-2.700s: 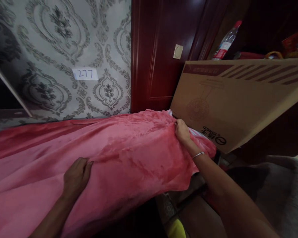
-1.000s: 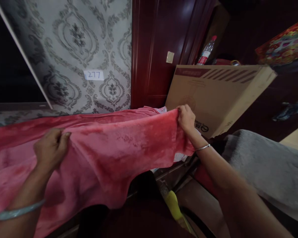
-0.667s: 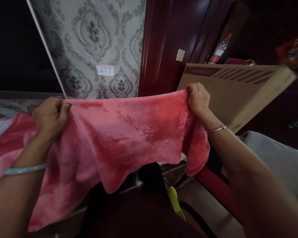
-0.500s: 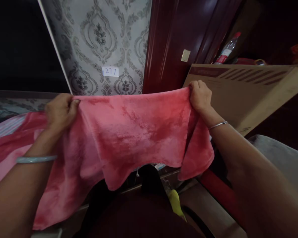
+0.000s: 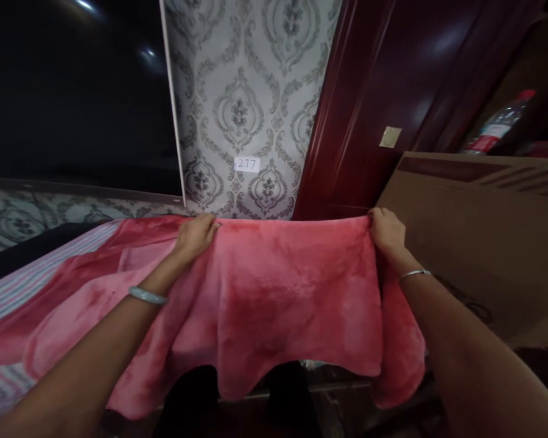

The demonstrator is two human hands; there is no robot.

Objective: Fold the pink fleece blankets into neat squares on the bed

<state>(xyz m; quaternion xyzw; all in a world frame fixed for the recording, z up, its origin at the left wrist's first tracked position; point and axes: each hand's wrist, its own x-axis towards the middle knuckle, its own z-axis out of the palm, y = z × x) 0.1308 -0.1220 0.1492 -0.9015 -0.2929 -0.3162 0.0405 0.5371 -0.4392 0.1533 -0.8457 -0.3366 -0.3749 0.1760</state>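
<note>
A pink plush blanket (image 5: 296,286) hangs stretched between my two hands, its upper edge nearly level. My left hand (image 5: 197,236) is closed around that edge on the left, thumb on the near side. At the right corner, my right hand (image 5: 387,232) grips the same edge, and a loose flap droops beneath it. Further left, more of the blanket spreads in folds over a striped cloth (image 5: 80,249). The lower hem hangs in front of my dark-clothed legs.
A large dark TV screen (image 5: 73,97) fills the upper left, beside patterned wallpaper (image 5: 240,79) with a "277" label (image 5: 247,164). On the right, a big cardboard box (image 5: 475,243) leans near a dark red door (image 5: 369,91). Behind it is a red-capped bottle (image 5: 500,126).
The view has shifted left and up. Both hands still hold the blanket edge, now lower in view and closer together, and more striped cloth shows at left.
</note>
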